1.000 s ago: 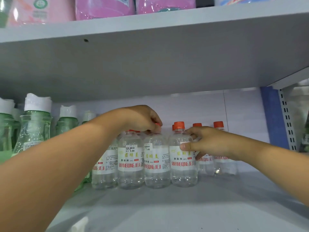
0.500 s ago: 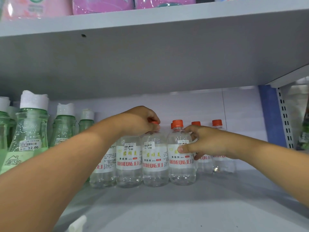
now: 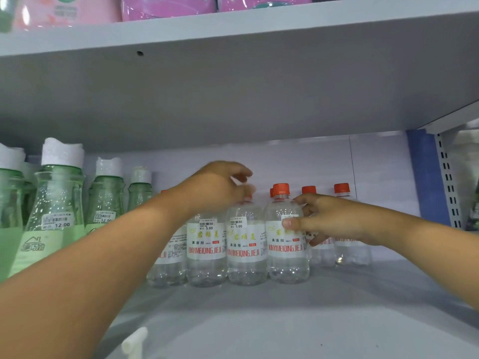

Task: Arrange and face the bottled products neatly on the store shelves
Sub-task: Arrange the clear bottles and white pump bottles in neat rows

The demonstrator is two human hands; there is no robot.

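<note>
Clear bottles (image 3: 246,244) with orange-red caps stand in a tight row toward the back of the grey shelf (image 3: 285,320), white labels mostly facing out, price stickers reading 5.00 on two of them. Left hand (image 3: 217,187) is up over the caps of the middle bottles, fingers curled and blurred, so whether it actually pinches a cap, I cannot tell; the caps beneath it are hidden. Right hand (image 3: 329,218) wraps the front right bottle (image 3: 286,239), thumb pressed across its label, fingers curling round the far side. Behind that hand two more capped bottles (image 3: 347,244) peek out, their labels largely covered. The leftmost clear bottle is half hidden by the left forearm. Off to the left, green bottles (image 3: 57,203) with white caps, stickers marked 12.00, the outermost one cut off by the edge. Above, pink packages (image 3: 168,6) show only their bottoms. A white plastic piece (image 3: 133,343) pokes in low down, too cropped to identify.
</note>
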